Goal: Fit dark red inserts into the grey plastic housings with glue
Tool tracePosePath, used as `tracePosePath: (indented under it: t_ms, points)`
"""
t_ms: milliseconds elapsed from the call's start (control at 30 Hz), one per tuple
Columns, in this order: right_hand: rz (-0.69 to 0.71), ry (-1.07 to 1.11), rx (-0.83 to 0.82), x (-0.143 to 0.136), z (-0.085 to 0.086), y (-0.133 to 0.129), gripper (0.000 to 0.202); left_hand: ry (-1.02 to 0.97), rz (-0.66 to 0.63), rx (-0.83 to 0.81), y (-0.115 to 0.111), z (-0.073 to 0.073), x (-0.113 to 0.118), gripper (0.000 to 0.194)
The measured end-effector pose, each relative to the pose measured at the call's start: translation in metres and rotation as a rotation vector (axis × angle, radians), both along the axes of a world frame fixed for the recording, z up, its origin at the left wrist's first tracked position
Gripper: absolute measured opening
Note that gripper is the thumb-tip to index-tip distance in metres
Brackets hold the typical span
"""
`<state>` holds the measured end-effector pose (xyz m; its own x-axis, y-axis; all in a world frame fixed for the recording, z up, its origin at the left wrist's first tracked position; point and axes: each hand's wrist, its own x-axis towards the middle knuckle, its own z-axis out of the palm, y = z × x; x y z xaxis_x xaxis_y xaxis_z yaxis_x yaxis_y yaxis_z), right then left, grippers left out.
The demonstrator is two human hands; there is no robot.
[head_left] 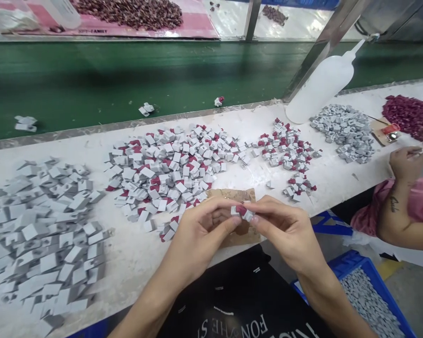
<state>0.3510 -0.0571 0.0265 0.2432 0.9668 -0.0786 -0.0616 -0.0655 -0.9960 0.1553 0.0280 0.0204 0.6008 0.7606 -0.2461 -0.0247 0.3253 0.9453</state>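
Between my two hands is a small grey and dark red plastic piece (pixel 240 210), held at about chest height over the table's front edge. The fingertips of my left hand (pixel 204 230) pinch its left end. On its right end the thumb and fingers of my right hand (pixel 285 230) are closed. Brown cardboard (pixel 229 193) lies beneath my hands, partly covered by them. Behind my left hand spreads a pile of grey and red joined pieces (pixel 169 164). Further left lies a heap of larger grey blocks (pixel 45 234).
A white squeeze bottle (pixel 320 89) leans by a metal post. Smaller piles (pixel 285 145) lie right of centre. Beyond runs a green conveyor belt (pixel 127 80) with several pieces. Another person's tattooed arm (pixel 398 206) is at right, above a blue crate (pixel 377 281).
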Motion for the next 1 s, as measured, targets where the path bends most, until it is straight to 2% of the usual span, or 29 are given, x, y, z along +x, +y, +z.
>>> tracePosePath:
  t_ms: [133,267,467,600,700,767,833,867,933,1000]
  points:
    - [0.107,0.028,-0.023,0.006,0.008,0.012,0.017,0.055,-0.004,0.105,0.008,0.011,-0.008,0.014]
    - [0.154,0.104,0.002,0.007,0.019,0.029,0.017,-0.041,-0.028,-0.009,0.023,0.022,-0.012,0.022]
    - [0.115,0.115,0.012,0.0,0.026,0.039,0.017,-0.194,0.085,-0.112,0.027,0.015,-0.01,0.01]
    - [0.124,0.112,-0.005,-0.005,0.023,0.043,0.01,-0.125,0.101,-0.02,0.033,0.02,-0.011,0.016]
    - [0.196,0.111,-0.015,-0.004,0.024,0.058,0.01,-0.04,0.081,0.071,0.049,0.029,-0.021,0.015]
    - [0.318,0.064,-0.008,0.0,0.023,0.084,0.013,0.07,0.074,0.145,0.066,0.034,-0.03,0.019]
    - [0.381,-0.119,0.004,0.004,0.02,0.128,0.021,0.22,0.153,0.256,0.089,0.036,-0.037,0.024]
    - [0.368,-0.264,0.008,0.006,0.017,0.155,0.024,0.294,0.222,0.312,0.103,0.037,-0.039,0.024]
    - [0.209,-0.624,0.02,0.006,0.008,0.216,0.038,0.414,0.358,0.385,0.133,0.036,-0.037,0.021]
    - [0.155,-0.747,0.036,0.001,-0.002,0.276,0.053,0.496,0.438,0.404,0.167,0.034,-0.029,0.014]
